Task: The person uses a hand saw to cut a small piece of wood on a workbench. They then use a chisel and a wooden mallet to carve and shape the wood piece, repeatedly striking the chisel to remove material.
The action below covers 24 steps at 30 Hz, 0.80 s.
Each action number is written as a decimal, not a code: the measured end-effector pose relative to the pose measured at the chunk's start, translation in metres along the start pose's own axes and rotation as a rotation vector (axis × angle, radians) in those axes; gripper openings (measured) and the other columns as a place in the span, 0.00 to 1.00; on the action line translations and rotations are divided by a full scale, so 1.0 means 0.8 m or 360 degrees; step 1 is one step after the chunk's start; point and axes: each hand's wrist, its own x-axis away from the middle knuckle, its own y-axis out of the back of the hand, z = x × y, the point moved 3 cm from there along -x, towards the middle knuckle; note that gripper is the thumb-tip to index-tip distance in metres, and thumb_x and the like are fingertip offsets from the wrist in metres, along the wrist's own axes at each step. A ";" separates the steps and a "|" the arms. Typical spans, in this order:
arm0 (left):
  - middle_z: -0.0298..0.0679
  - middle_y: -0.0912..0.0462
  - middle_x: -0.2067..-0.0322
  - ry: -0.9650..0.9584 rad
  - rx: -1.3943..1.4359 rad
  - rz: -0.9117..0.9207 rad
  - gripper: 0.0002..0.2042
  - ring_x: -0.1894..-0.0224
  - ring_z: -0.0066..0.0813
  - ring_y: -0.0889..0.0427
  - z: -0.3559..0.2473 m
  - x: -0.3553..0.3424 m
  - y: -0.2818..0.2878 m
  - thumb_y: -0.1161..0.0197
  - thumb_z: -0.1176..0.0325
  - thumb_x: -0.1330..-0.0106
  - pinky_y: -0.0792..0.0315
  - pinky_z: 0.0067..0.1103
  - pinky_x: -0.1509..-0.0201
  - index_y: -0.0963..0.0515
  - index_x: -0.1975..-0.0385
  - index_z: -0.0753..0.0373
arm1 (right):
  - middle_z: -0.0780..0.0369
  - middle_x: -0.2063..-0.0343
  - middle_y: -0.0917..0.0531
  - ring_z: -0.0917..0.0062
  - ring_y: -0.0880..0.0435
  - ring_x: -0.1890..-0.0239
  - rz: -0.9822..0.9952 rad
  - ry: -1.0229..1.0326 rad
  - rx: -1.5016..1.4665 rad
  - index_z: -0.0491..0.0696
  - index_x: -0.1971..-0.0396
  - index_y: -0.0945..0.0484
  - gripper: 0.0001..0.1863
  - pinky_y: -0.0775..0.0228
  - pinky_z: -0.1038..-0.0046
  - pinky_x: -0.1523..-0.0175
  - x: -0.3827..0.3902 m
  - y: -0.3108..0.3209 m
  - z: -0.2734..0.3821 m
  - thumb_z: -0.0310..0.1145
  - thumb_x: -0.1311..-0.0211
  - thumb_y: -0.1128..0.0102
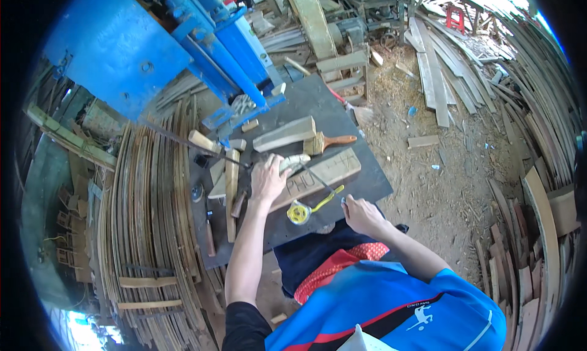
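Observation:
My left hand [267, 179] is closed on one end of a short pale wooden piece [296, 161] by a thick wooden block [324, 177] with pencil-like marks. From near that piece a thin dark strip [319, 178] slants across the block. My right hand [363, 218] is at the table's near edge, thumb and finger pinched on something small and greyish that I cannot make out. Between my hands lies a yellow tape measure [299, 212] with a bit of yellow tape out. Behind the block are a wooden-handled brush [329, 142] and another wood block [284, 135].
The dark tabletop [367, 168] also bears a narrow wood strip [232, 195], a wooden mallet-like piece [205, 141] and a knife-like tool [210, 234]. A blue machine [122, 45] overhangs its far left. Stacked boards [150, 210] stand left; planks [434, 76] lie far right.

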 end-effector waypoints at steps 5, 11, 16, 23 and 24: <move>0.40 0.19 0.63 0.0053 0.0083 -0.0128 0.15 0.60 0.44 0.18 -0.027 0.007 0.046 0.32 0.56 0.41 0.25 0.35 0.57 0.23 0.61 0.58 | 0.45 0.84 0.22 0.47 0.20 0.78 -0.0117 0.0095 0.0039 0.40 0.66 0.32 0.15 0.28 0.50 0.73 0.020 0.021 0.003 0.39 0.28 0.55; 0.42 0.18 0.63 0.0136 0.0095 -0.0049 0.16 0.58 0.46 0.18 -0.015 0.034 0.043 0.30 0.56 0.42 0.27 0.35 0.55 0.22 0.62 0.60 | 0.47 0.86 0.23 0.49 0.20 0.79 -0.0008 0.0090 0.0061 0.41 0.66 0.34 0.14 0.28 0.50 0.73 0.033 0.010 0.013 0.38 0.28 0.55; 0.44 0.18 0.63 0.0250 0.0106 -0.0005 0.16 0.58 0.47 0.18 -0.005 0.045 0.034 0.30 0.57 0.42 0.27 0.36 0.56 0.24 0.63 0.60 | 0.49 0.87 0.23 0.51 0.20 0.81 -0.0059 0.0161 0.0154 0.42 0.65 0.35 0.14 0.28 0.52 0.75 0.036 0.001 0.011 0.38 0.28 0.55; 0.52 0.16 0.62 0.0480 0.0245 0.0255 0.27 0.55 0.52 0.17 0.000 0.049 0.014 0.33 0.45 0.43 0.24 0.40 0.52 0.25 0.53 0.62 | 0.49 0.86 0.23 0.53 0.20 0.80 -0.0057 0.0210 0.0179 0.42 0.66 0.34 0.13 0.30 0.53 0.74 0.038 -0.004 0.004 0.38 0.27 0.55; 0.53 0.15 0.62 0.0504 0.0222 0.0343 0.29 0.56 0.53 0.17 -0.005 0.046 0.015 0.33 0.44 0.43 0.23 0.40 0.52 0.25 0.52 0.62 | 0.49 0.86 0.23 0.52 0.20 0.79 -0.0064 0.0198 0.0173 0.42 0.66 0.34 0.14 0.30 0.52 0.74 0.038 -0.001 0.004 0.39 0.27 0.55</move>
